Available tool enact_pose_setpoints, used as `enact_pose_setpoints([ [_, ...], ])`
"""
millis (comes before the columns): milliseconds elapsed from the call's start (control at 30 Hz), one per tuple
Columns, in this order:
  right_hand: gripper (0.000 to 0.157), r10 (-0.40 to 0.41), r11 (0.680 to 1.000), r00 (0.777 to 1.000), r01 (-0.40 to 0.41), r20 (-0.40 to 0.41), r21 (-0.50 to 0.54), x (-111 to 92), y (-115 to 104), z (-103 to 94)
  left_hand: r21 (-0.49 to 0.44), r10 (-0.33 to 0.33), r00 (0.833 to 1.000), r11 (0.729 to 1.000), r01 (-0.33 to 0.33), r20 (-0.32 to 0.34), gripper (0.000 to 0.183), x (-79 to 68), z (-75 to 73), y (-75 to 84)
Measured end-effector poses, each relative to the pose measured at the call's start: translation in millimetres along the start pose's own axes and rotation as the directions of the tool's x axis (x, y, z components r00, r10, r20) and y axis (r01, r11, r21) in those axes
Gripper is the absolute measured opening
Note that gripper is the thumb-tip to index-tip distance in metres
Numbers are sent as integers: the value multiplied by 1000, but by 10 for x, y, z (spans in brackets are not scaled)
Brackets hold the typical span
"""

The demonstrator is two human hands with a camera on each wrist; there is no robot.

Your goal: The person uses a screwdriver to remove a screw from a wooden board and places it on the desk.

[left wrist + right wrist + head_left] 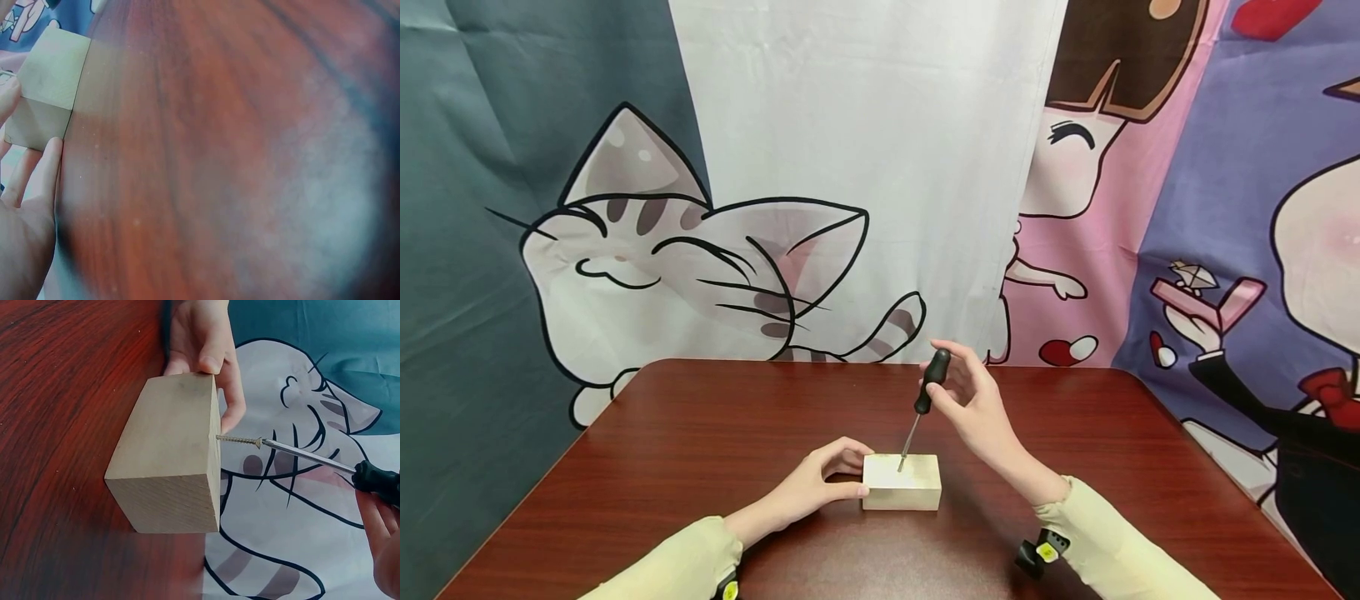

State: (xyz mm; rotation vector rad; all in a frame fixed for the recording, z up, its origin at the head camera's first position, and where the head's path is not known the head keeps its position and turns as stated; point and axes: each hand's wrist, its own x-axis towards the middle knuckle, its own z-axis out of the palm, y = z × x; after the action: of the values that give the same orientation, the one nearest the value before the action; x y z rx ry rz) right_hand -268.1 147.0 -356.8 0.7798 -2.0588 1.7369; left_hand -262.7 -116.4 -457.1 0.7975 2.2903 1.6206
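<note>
A pale wooden block lies on the table, its left end held between the thumb and fingers of my left hand. In the left wrist view the fingertips press against the near end of the block. My right hand pinches the black handle of a screwdriver above the block, the shaft slanting down and slightly left. The right wrist view shows a screw standing out of the block's top face, most of its thread exposed. The screwdriver tip meets the screw's head.
The dark red-brown wooden table has rounded far corners. Behind it hangs a cartoon-printed curtain close to the far edge. A small black wrist camera hangs below the right sleeve.
</note>
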Motion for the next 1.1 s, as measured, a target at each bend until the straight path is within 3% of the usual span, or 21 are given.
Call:
enact_pose_setpoints([
  [233, 49, -13, 1000, 1000, 13, -23, -12, -4, -11, -36, -3, -4, 1000, 1000, 4, 2, 43, 1, 4, 3],
  [500, 47, -10, 994, 994, -2, -111, -106, -44, -6, -160, -7, 2, 1000, 1000, -2, 1, 44, 2, 3, -3],
  [800, 43, 24, 993, 995, -35, -101, -113, -142, 46, -374, 2, 2, 1000, 1000, -2, -5, 44, -3, -3, -14],
  [1100, 39, 66, 978, 992, -86, -108, -189, -321, 60, -606, -35, -1, 1000, 999, 1, -1, 44, -8, -4, -13],
])
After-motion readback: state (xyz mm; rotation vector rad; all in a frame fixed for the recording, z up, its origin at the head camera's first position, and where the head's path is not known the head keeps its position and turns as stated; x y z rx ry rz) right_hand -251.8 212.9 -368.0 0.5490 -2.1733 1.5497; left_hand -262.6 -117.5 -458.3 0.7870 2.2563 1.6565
